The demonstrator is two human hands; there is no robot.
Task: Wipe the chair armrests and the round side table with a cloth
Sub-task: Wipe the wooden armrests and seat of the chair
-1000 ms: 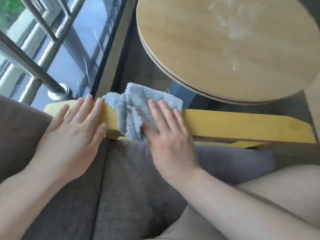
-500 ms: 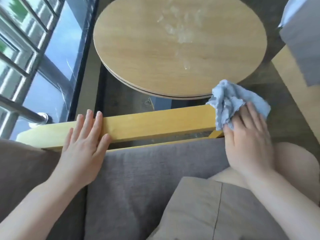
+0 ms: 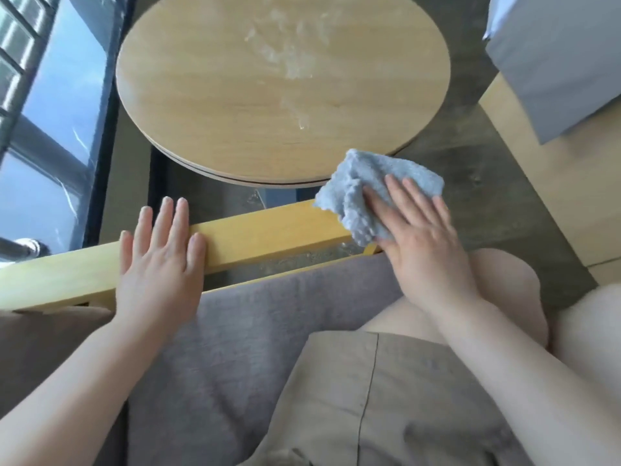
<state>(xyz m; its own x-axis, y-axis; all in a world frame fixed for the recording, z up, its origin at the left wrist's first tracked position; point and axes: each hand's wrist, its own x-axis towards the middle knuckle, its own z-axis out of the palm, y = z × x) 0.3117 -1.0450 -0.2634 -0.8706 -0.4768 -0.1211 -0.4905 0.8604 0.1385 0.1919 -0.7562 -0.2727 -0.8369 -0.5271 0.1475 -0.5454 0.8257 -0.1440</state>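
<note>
Head | right hand (image 3: 423, 237) flat on fluffy cloth (image 3: 366, 190) | armrest (image 3: 268, 233) (smooth wood)

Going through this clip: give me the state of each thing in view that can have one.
Blue-grey fluffy cloth: bunched, pressed on the armrest's end.
Yellow wooden armrest: under both hands.
Round wooden side table: whitish smears on top.
Left hand: flat on armrest.
Right hand: flat on cloth.

My blue-grey cloth (image 3: 373, 193) is bunched and crumpled over the front end of the yellow wooden armrest (image 3: 268, 235), which runs as a flat bar beside the grey seat cushion. Just beyond it stands the round side table (image 3: 235, 105), its light wood top smeared with whitish streaks.
</note>
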